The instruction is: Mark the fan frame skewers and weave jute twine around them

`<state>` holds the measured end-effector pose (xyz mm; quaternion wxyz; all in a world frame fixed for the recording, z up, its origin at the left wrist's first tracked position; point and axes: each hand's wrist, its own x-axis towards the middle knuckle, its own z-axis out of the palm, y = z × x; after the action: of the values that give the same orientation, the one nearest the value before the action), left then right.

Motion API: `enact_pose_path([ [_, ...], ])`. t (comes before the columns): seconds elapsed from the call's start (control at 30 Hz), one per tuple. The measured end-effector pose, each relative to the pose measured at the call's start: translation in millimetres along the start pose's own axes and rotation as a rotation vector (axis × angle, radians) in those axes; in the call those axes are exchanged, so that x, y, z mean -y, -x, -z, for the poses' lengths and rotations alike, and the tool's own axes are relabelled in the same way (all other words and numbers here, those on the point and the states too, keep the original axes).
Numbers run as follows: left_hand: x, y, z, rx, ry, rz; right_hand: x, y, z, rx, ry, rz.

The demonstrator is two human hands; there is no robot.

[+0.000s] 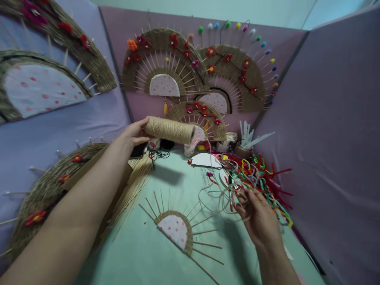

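At the left, a big wall fan (101,63) already had its wide woven band and flowers. Further right, the left hand (137,131) held up a roll of twine (169,130) by its near end, the thumb below and the fingers wrapped around it. Below, the half-made fan (173,228) lay flat on the table (133,257). Its dotted center and a narrow inner band (189,234) were in place, but its sticks (207,231) stuck out bare past that band; judging by the wall fans, the outer band and flowers were left to do, so the work seemed at an early stage. To the right, the right hand (261,217) had its fingers curled, thumb and fingertips apparently pinching loose twine (215,194); whether they held anything else I could not tell.

As for materials, the bundle of sticks (135,180) at the left was thin, straight and pale. The roll was a tan cylinder with fine, tightly wound ridges. The fan's center was a half circle of white cloth with red dots, edged by coarse brown weave. The loose twine fell in slack loops, and fuzzy pipe cleaners (267,178) made a bright, tangled heap at the far right.
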<state>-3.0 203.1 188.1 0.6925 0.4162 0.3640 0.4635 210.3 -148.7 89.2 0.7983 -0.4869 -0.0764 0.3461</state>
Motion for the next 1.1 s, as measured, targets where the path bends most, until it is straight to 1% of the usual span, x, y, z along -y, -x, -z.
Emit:
enact_pose_path([
  [0.03,-2.1,3.3,0.4,-0.04,0.028,-0.01,4.7,1.0,1.8,-0.014,-0.006,0.031],
  [0.1,-3.9,9.8,-0.8,-0.108,0.043,-0.082,15.1,4.8,4.8,-0.062,-0.027,0.118],
  [0.13,-3.8,12.8,-1.6,-0.139,0.038,-0.121,20.7,7.6,6.0,-0.089,-0.042,0.177],
  [0.2,-2.9,18.6,-2.4,-0.187,0.019,-0.156,32.0,13.8,7.4,-0.141,-0.08,0.317],
  [0.27,-1.6,24.6,-1.7,-0.214,0.021,-0.14,41.3,19.7,7.3,-0.178,-0.108,0.434],
  [0.33,-0.5,31.1,0.0,-0.209,0.052,-0.099,46.3,23.6,4.8,-0.184,-0.1,0.476],
  [0.4,0.2,38.2,2.2,-0.155,0.087,-0.045,46.3,24.4,-0.2,-0.15,-0.066,0.433],
  [0.47,1.1,45.9,4.6,-0.05,0.101,0.03,42.2,21.8,-7.6,-0.096,-0.012,0.361],
  [0.53,3.0,54.5,6.7,0.057,0.085,0.126,35.9,16.3,-17.0,-0.071,0.067,0.328],
  [0.6,6.7,64.6,7.4,0.139,0.061,0.226,29.4,9.4,-28.5,-0.053,0.182,0.369],
  [0.63,9.2,70.2,6.9,0.177,0.052,0.27,26.3,5.9,-35.0,-0.023,0.246,0.399],
  [0.67,12.2,76.2,5.7,0.214,0.047,0.305,23.4,2.7,-42.0,0.03,0.307,0.427],
  [0.73,19.4,88.3,1.1,0.263,0.051,0.361,17.5,-2.0,-56.8,0.2,0.389,0.433],
  [0.8,27.6,98.8,-5.9,0.275,0.067,0.378,10.3,-3.2,-70.9,0.4,0.402,0.358],
  [0.83,31.7,102.8,-9.8,0.269,0.08,0.363,6.2,-2.3,-76.8,0.505,0.396,0.284],
  [0.9,38.6,107.3,-16.4,0.229,0.105,0.283,-2.1,2.4,-85.0,0.711,0.368,0.076],
  [0.93,40.7,107.9,-18.3,0.203,0.109,0.228,-5.5,5.6,-87.1,0.795,0.347,-0.032],
  [0.97,41.5,107.5,-19.0,0.171,0.102,0.164,-7.7,8.8,-87.7,0.848,0.322,-0.12],
  [1.0,40.9,106.6,-18.1,0.14,0.081,0.094,-8.5,11.3,-87.0,0.863,0.293,-0.173],
  [1.03,38.9,105.3,-15.8,0.109,0.043,0.025,-7.7,12.5,-85.1,0.836,0.262,-0.185],
  [1.07,35.6,104.1,-12.0,0.082,-0.008,-0.037,-5.4,11.9,-82.0,0.773,0.232,-0.159],
  [1.1,31.4,103.3,-7.4,0.072,-0.068,-0.086,-1.9,9.3,-77.9,0.686,0.201,-0.105],
])
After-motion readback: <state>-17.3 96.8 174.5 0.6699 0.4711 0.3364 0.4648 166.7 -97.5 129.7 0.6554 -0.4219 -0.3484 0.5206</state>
